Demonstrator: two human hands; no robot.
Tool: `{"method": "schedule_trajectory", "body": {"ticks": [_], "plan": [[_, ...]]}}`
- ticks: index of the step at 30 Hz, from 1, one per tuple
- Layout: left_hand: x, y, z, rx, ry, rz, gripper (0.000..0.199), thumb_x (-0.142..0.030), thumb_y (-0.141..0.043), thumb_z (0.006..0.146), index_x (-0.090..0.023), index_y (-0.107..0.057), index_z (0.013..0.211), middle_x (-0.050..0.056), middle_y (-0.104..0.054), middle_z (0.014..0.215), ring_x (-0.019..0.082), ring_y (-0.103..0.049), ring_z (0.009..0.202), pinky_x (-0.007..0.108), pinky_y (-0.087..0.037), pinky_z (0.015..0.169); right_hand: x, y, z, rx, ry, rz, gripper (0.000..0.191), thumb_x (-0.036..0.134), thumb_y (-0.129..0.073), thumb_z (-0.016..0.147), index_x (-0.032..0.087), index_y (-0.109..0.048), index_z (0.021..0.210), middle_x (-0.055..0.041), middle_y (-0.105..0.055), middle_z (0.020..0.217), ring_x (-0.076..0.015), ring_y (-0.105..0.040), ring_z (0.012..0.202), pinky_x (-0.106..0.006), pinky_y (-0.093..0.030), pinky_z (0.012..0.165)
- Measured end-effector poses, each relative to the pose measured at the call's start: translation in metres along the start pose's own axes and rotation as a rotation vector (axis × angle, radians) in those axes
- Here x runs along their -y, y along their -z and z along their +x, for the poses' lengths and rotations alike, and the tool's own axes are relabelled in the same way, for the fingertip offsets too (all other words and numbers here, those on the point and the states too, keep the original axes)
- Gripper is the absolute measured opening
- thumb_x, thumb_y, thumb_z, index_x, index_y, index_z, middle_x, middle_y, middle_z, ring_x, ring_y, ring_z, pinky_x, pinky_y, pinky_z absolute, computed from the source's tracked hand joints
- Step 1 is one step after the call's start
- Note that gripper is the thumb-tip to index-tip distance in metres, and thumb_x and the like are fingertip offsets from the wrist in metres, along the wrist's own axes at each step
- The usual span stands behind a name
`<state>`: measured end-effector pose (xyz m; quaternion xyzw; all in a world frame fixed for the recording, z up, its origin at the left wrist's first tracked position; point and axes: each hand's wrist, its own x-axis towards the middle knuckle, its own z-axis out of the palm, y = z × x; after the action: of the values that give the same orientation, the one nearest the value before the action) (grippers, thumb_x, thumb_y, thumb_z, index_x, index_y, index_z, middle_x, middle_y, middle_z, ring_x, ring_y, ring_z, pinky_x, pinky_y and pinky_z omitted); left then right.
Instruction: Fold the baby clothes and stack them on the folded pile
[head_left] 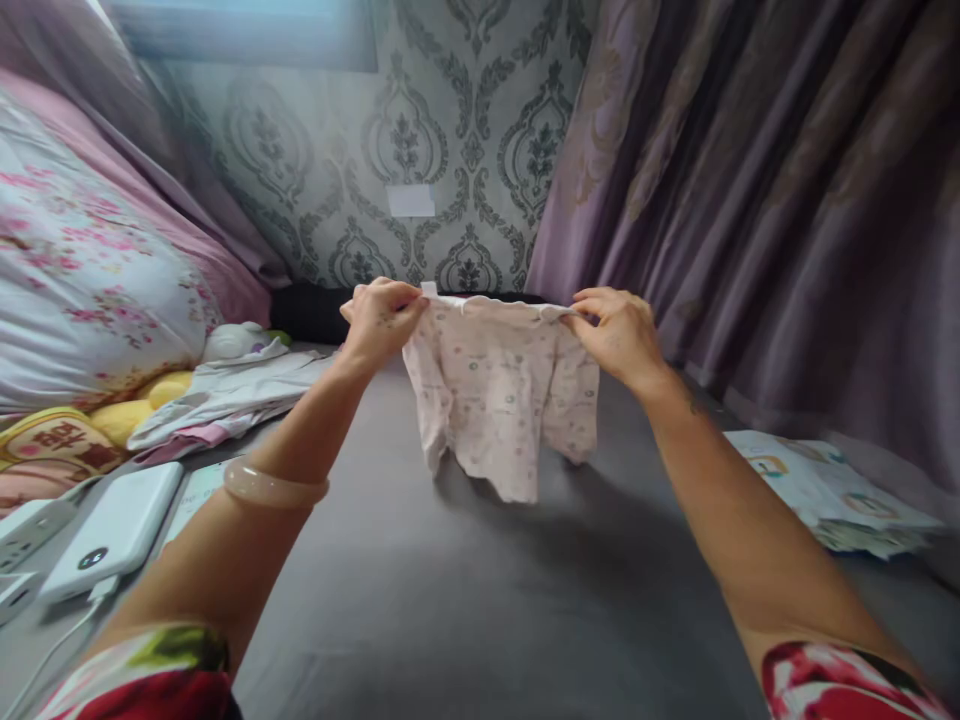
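My left hand [384, 318] pinches the pale-pink printed top [487, 400] at its ten o'clock, my right hand [619, 332] at two, over the grey sheet [450, 600].

Holding up small pale-pink printed garment [487, 390] by upper edge, pinched in left hand [384, 320] and right hand [619, 335], above grey surface [420, 620]. Also showing white power bank [124, 525] and rumpled clothes [225, 395] at left, packet [840, 480] and purple curtain [787, 200] at right.
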<state>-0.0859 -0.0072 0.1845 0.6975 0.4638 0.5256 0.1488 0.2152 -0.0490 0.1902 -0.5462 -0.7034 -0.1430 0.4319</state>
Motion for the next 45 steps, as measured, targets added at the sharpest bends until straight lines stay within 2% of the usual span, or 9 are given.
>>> {"method": "schedule_trajectory", "body": {"ticks": [6,13,19,23,28,33,37,42,45], "plan": [[-0.007,0.001,0.002,-0.117,-0.001,0.086,0.021,-0.036,-0.062,0.078,-0.018,-0.070,0.086,0.006,-0.066,0.085,0.025,-0.055,0.101,0.040,-0.041,0.090,0.008,0.008,0.000,0.045,-0.085,0.136,0.029,0.051,-0.068,0.078,0.023,-0.075,0.075,-0.0057,-0.071,0.106,-0.0253,-0.064,0.098,-0.041,-0.048,0.087],[-0.021,0.044,-0.014,0.568,0.113,-0.477,0.024,-0.039,-0.077,0.063,-0.018,-0.068,0.067,0.005,-0.064,0.069,0.021,-0.062,0.071,0.035,-0.049,0.066,0.018,0.054,-0.006,0.625,-0.072,0.545,0.042,0.061,-0.077,0.063,0.022,-0.077,0.080,-0.0028,-0.073,0.085,-0.0240,-0.066,0.092,-0.035,-0.052,0.079],[-0.023,0.026,-0.014,0.345,0.135,-0.289,0.021,-0.036,-0.078,0.064,-0.017,-0.070,0.069,0.002,-0.062,0.063,0.017,-0.061,0.069,0.029,-0.048,0.064,0.018,0.034,-0.008,0.392,-0.169,0.455,0.043,0.063,-0.073,0.067,0.022,-0.077,0.076,-0.0043,-0.074,0.090,-0.0245,-0.066,0.092,-0.034,-0.052,0.078],[-0.018,0.029,-0.015,0.437,0.129,-0.355,0.019,-0.035,-0.076,0.067,-0.018,-0.070,0.069,0.005,-0.066,0.069,0.020,-0.063,0.071,0.032,-0.050,0.064,0.022,0.042,-0.010,0.694,-0.115,0.584,0.042,0.063,-0.076,0.062,0.023,-0.077,0.074,-0.0034,-0.074,0.092,-0.0249,-0.066,0.092,-0.034,-0.053,0.078],[-0.013,0.030,-0.012,0.329,0.188,-0.281,0.015,-0.031,-0.078,0.066,-0.017,-0.070,0.066,0.003,-0.063,0.063,0.020,-0.063,0.069,0.030,-0.050,0.062,0.016,0.041,-0.009,0.519,-0.179,0.536,0.043,0.064,-0.072,0.067,0.022,-0.076,0.074,-0.0022,-0.073,0.082,-0.0219,-0.066,0.085,-0.031,-0.051,0.074],[-0.017,0.030,-0.015,0.525,0.191,-0.419,0.017,-0.033,-0.078,0.065,-0.018,-0.072,0.068,0.006,-0.067,0.069,0.022,-0.065,0.073,0.033,-0.050,0.064,0.016,0.043,-0.011,0.801,-0.102,0.603,0.044,0.063,-0.075,0.063,0.021,-0.077,0.076,-0.0031,-0.073,0.087,-0.0238,-0.066,0.089,-0.033,-0.052,0.075],[-0.015,0.024,-0.011,0.444,0.237,-0.370,0.025,-0.040,-0.082,0.059,-0.018,-0.073,0.069,0.004,-0.067,0.066,0.019,-0.062,0.069,0.030,-0.049,0.063,0.013,0.037,-0.010,0.621,-0.184,0.541,0.046,0.065,-0.073,0.065,0.022,-0.077,0.079,-0.0018,-0.072,0.077,-0.0218,-0.066,0.082,-0.031,-0.051,0.072],[-0.010,0.014,-0.009,0.454,0.204,-0.419,0.028,-0.041,-0.079,0.063,-0.017,-0.073,0.076,0.005,-0.069,0.074,0.018,-0.063,0.074,0.029,-0.048,0.067,0.009,0.029,-0.008,0.677,-0.153,0.574,0.047,0.065,-0.074,0.065,0.022,-0.078,0.083,-0.0021,-0.073,0.081,-0.0232,-0.066,0.088,-0.032,-0.052,0.075],[-0.006,0.009,-0.008,0.335,0.161,-0.374,0.028,-0.041,-0.079,0.064,-0.016,-0.072,0.074,0.003,-0.066,0.069,0.016,-0.061,0.069,0.027,-0.046,0.064,0.006,0.026,-0.007,0.511,-0.190,0.542,0.049,0.066,-0.072,0.065,0.021,-0.078,0.083,-0.0020,-0.073,0.079,-0.0220,-0.066,0.083,-0.031,-0.051,0.073]]}}
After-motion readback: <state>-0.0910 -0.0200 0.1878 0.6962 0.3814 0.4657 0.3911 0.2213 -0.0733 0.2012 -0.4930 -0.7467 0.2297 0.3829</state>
